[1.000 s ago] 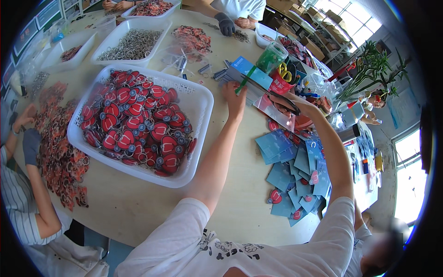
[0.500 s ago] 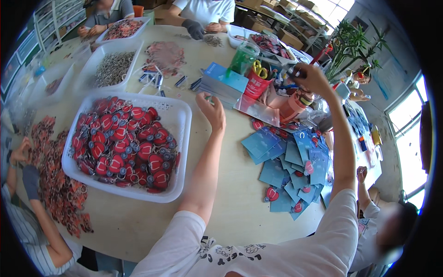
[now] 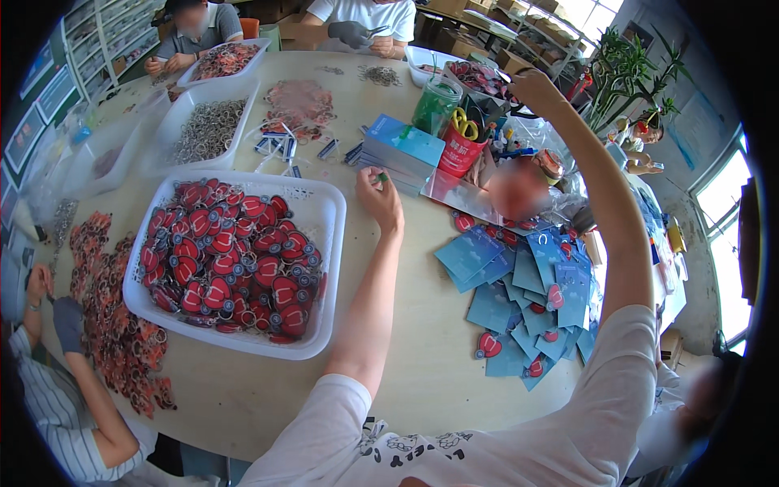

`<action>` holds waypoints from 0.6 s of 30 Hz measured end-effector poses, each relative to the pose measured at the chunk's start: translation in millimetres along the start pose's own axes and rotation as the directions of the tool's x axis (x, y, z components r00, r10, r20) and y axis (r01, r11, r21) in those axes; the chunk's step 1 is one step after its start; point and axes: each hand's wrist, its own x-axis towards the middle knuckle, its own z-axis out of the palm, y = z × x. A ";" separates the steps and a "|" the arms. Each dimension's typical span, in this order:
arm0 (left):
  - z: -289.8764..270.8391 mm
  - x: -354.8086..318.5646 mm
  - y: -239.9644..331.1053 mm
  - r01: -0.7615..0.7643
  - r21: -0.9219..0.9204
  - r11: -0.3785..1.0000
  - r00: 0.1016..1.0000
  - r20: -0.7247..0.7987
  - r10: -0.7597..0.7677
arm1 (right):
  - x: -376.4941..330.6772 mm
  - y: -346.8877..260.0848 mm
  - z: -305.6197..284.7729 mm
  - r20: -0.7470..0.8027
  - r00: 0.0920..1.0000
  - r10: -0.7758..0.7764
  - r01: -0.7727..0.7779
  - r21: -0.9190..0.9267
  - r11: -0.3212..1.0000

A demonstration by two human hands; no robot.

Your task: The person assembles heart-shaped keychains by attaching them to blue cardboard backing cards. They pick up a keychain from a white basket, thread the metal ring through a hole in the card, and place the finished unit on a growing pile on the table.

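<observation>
Bare table [image 3: 426, 325] adjoins left hand [image 3: 378, 197], which pinches green scrap [image 3: 383, 176]. Card stack [image 3: 403, 150] blocks ahead; unclear what right hand [image 3: 533, 88] grips.

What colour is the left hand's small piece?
The small piece in the left hand is green, seen in head view.

My shirt [image 3: 316, 426] is white with black print, the keychains [image 3: 231, 264] red, the basket [image 3: 333, 243] white, the cards [image 3: 406, 136] blue, the cup [image 3: 464, 156] red, and my neighbour's sleeve [image 3: 58, 440] striped.

Keychains [image 3: 231, 260] in basket [image 3: 331, 243]; card pile [image 3: 527, 284] right; card stack [image 3: 402, 150] behind, between both; rings [image 3: 213, 130] in tub [image 3: 172, 134] behind basket.
</observation>
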 end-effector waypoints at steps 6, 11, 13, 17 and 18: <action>-6.0 5.1 2.8 0.075 -0.049 0.996 0.996 -0.039 -0.077 | 32.9 -23.0 -33.5 -0.217 0.961 -0.170 0.169 -0.024 0.985; -8.6 -0.4 3.2 0.048 -0.088 0.995 0.993 -0.102 -0.057 | 41.5 -58.8 -4.2 -0.074 0.974 -0.215 0.218 0.038 0.975; -3.9 -0.9 5.1 -0.022 -0.004 1.000 0.991 -0.132 0.021 | 39.4 -54.2 2.6 -0.023 0.977 -0.211 0.212 0.074 0.974; -8.1 9.1 18.4 -0.177 0.156 0.972 0.972 -0.125 0.197 | 43.3 -39.5 -46.6 0.093 0.952 -0.293 0.238 0.378 0.895; -5.7 8.0 24.3 -0.207 0.130 0.970 0.970 -0.100 0.220 | 43.9 -35.2 -58.2 0.058 0.961 -0.269 0.217 0.440 0.872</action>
